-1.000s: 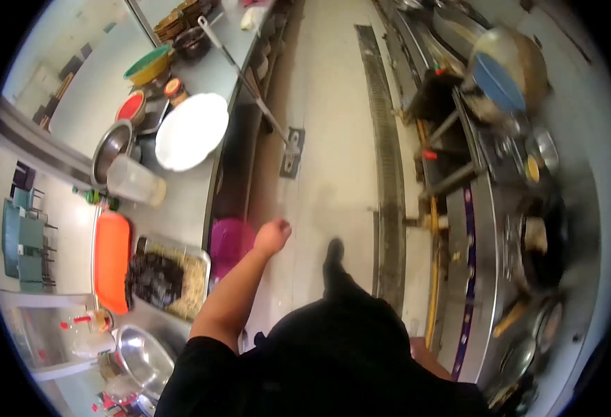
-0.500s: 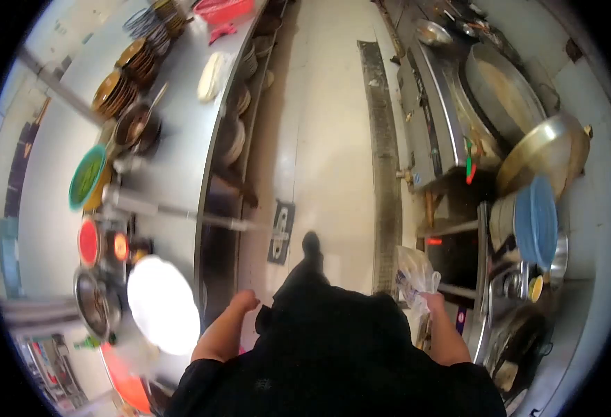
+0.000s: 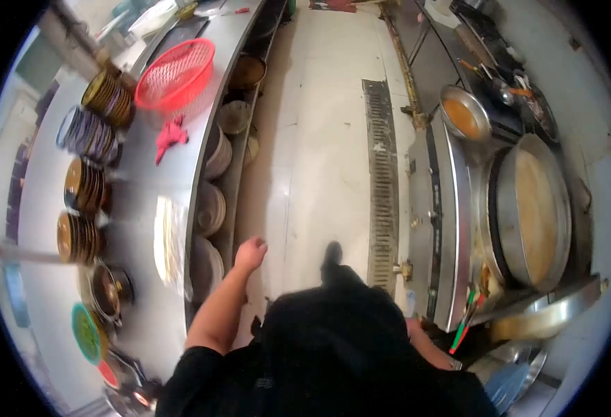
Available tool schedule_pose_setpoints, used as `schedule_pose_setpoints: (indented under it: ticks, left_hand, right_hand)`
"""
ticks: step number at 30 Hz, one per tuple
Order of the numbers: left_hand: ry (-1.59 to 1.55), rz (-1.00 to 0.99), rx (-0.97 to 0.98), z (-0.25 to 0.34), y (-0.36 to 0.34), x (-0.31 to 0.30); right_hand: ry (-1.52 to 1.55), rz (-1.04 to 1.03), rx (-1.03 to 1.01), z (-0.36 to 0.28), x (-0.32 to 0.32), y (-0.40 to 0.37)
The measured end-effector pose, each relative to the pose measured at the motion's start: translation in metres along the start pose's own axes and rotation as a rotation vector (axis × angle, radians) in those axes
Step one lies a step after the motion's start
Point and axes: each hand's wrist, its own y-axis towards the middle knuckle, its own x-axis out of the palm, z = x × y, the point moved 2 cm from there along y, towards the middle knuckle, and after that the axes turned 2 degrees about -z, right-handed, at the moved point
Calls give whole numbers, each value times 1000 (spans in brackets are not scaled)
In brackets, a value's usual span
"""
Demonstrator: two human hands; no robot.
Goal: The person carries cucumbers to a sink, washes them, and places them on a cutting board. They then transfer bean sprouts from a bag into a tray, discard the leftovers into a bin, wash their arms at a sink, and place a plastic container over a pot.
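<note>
My left hand point(image 3: 252, 254) hangs over the floor beside the left counter. Its fingers are loosely curled, and nothing shows in them. On the right, only part of my forearm point(image 3: 430, 345) is visible; my right hand is hidden behind my dark clothing, so I cannot see what its fingers hold. Nearest to my left arm, on the counter, lies a pale folded cloth-like bundle point(image 3: 171, 243). Stacked bowls point(image 3: 210, 208) stand on the shelf under that counter.
On the left metal counter point(image 3: 142, 243) are a red basket point(image 3: 175, 80), a pink cloth point(image 3: 172, 139) and brown bowl stacks point(image 3: 79, 238). On the right stove stand a large pan point(image 3: 559, 208) and a bowl of orange liquid point(image 3: 464, 115). A floor drain grate point(image 3: 380, 181) runs along the aisle.
I have moved forward along the aisle, so counter and stove things have shifted down the view. My left hand has swung forward. The right hand, earlier holding a clear plastic bag, is now hidden.
</note>
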Motion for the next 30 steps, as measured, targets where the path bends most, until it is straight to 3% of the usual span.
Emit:
schedule_pose_setpoints:
  ticks: [1,2,3,4,6,9,11,12,14,16,17,18,19,20,21,23,24,26,29,30]
  left_hand:
    - [51,-13,-89,-23,23,6]
    - [90,-24,-182,-48,37,14]
    - [127,-287,-320,-65,48,16]
    - [543,-481,110,-177,85,89]
    - [466,-617,-38,-171,86,59]
    - [373,-616,-207,-186,143,46]
    - [361,-704,-36,-119,225,-25]
    - [351,-743,51,-64,267,-74]
    - [345,-506,467,-111,417,-35]
    - [366,-495,53,0,575,-77]
    - [379,-474,-148,82,651,-115]
    - [581,-415,201,128,728,-131]
    - [259,-113,152,232,762,-195]
    - [135,-58,97,341,785,-258]
    - [30,-42,161,406,824,-290]
    - [-76,-10,224,484,903,-334]
    - [-122,2,269,514,937,-352]
    - [-193,119,259,535,1002,-359]
    - [-96,38,-85,483,1076,-324]
    - [189,-152,50,389,1116,-261]
  right_hand:
    - [55,-86,244,-133,-16,-78]
    - [-395,-377,61,-122,-16,11]
    - [-789,-576,-237,-109,-17,98]
    - [-794,-565,-245,-168,-25,108]
    - [174,-228,73,-283,-43,130]
    - [379,-92,101,-443,-66,167]
    - [455,-84,47,-533,-78,201]
    - [358,-85,130,-589,-89,193]
    - [257,-71,202,-686,-99,215]
    - [91,20,193,-738,-101,247]
    - [89,16,187,-765,-104,270]
    - [93,-7,66,-791,-105,296]
    - [103,-30,-56,-821,-103,326]
    - [85,22,-3,-850,-98,353]
    - [129,-179,-145,-813,-93,457]
    - [292,-637,-383,-792,-89,602]
    - [284,-644,-390,-835,-78,629]
    - [451,-190,-23,-941,-68,648]
    - [-417,-530,-435,-1159,-127,585]
    - [-417,-536,-425,-1201,-130,595]
